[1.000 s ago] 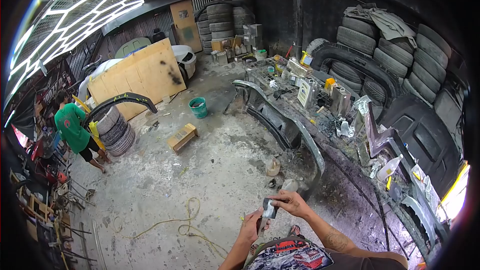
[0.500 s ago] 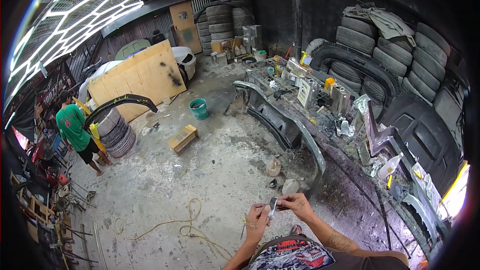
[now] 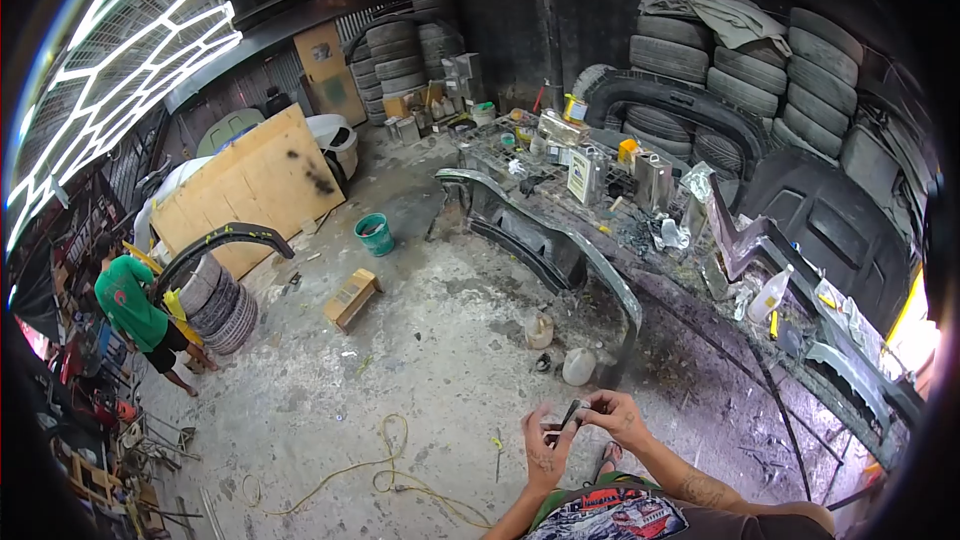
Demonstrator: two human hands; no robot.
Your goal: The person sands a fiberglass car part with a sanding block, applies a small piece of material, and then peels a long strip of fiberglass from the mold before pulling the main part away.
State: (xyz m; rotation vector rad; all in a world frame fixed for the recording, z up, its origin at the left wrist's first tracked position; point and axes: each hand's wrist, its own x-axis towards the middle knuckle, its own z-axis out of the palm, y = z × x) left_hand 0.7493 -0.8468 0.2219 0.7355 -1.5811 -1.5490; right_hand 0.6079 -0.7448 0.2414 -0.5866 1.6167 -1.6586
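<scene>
Low in the head view, both hands are close together in front of my body. Between them is a small dark strip (image 3: 571,414) that looks like a folded piece of sandpaper. My left hand (image 3: 545,452) grips its lower side between thumb and fingers, with the fingertips slightly blurred. The fingers of my right hand (image 3: 617,418) pinch it from the other side. Beyond the hands, a long dark car bumper (image 3: 545,245) leans against the workbench, touching neither hand. A whitish plastic jug (image 3: 578,367) stands on the floor just past my hands.
The cluttered workbench (image 3: 640,270) on the right carries cans, a white bottle (image 3: 770,294) and a long trim part. A yellow cord (image 3: 330,480), a wooden stool (image 3: 352,300) and a green bucket (image 3: 374,235) are on the floor. A person in green (image 3: 132,298) stands left by stacked tyres.
My view has shifted, so the scene sits further left. The strip now shows as narrow and dark, where a dark face and pale part showed before. Both hands stay on it.
</scene>
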